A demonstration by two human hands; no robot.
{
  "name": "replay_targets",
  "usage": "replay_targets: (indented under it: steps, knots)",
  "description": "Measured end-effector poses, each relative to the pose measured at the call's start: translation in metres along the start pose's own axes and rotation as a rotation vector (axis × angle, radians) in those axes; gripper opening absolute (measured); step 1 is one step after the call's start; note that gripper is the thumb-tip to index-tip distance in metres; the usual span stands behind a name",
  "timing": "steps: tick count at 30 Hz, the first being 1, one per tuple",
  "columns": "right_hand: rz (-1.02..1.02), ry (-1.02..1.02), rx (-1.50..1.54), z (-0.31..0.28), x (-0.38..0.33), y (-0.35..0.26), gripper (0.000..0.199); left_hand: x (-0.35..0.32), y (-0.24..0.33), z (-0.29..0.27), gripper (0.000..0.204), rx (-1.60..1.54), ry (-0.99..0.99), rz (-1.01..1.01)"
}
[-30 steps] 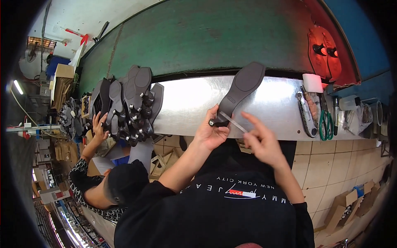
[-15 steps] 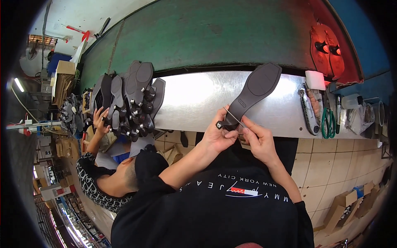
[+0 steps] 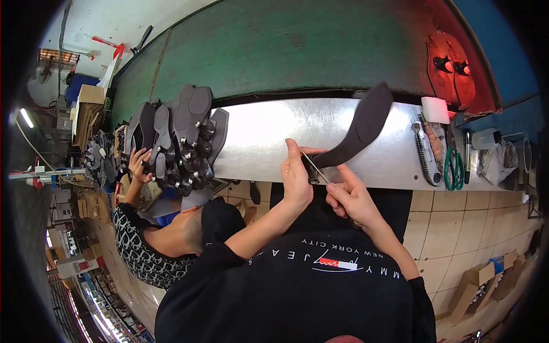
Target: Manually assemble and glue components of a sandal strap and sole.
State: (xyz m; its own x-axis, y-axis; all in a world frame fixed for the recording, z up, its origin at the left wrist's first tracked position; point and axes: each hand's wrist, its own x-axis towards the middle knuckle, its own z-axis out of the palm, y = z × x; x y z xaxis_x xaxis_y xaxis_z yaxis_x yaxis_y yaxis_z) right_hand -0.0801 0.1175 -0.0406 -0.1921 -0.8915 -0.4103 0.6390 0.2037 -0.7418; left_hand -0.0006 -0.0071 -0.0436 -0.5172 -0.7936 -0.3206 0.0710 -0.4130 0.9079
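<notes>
A dark shoe sole with a heel (image 3: 366,123) is raised above the edge of the metal bench (image 3: 257,128), turned nearly side-on with its toe pointing away to the right. My left hand (image 3: 296,178) is closed on the heel end, thumb extended up; its other fingers are partly hidden. My right hand (image 3: 355,199) pinches a thin metal tool (image 3: 316,168), which lies slantwise across the heel end. The tool's exact kind does not show. One right finger reaches up beside the sole.
Heeled soles (image 3: 186,126) stand piled at left, with a co-worker's hand (image 3: 139,164) touching them. Rightward lie a utility knife (image 3: 427,154), green-handled scissors (image 3: 454,171) and a white block (image 3: 436,110). Beyond runs a green belt (image 3: 286,51) bearing two red-lit soles (image 3: 452,71).
The sole has rolled from its broad underside to a side-on view. My left hand has regripped with its thumb raised, and the tool now slopes across the heel end. The co-worker's head has shifted right.
</notes>
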Motion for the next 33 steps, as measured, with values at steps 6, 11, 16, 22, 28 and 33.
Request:
replay_targets:
  steps: [6,11,16,22,28,33]
  knots:
    - [0.006,0.023,0.278,0.002,-0.001,-0.005,0.025,0.005,-0.010,-0.008,0.071,0.035,-0.087,0.159]
    - [-0.001,0.001,0.137,-0.014,-0.005,-0.008,0.026,0.006,-0.003,-0.015,0.075,0.073,-0.083,0.148]
    - [-0.553,0.303,-0.724,-0.007,0.000,0.011,0.007,0.012,0.004,-0.015,0.087,0.078,-0.008,0.137]
    - [-0.748,0.326,-1.038,0.000,0.004,0.015,0.006,0.010,0.010,-0.014,0.089,0.057,-0.046,0.064]
    - [-0.745,0.192,-0.963,0.005,-0.004,0.010,0.007,0.010,0.019,-0.011,0.087,0.044,-0.106,0.092]
    - [-0.883,0.151,-0.939,0.019,-0.011,0.006,0.008,0.023,0.025,-0.015,0.068,-0.521,-0.309,-0.345]
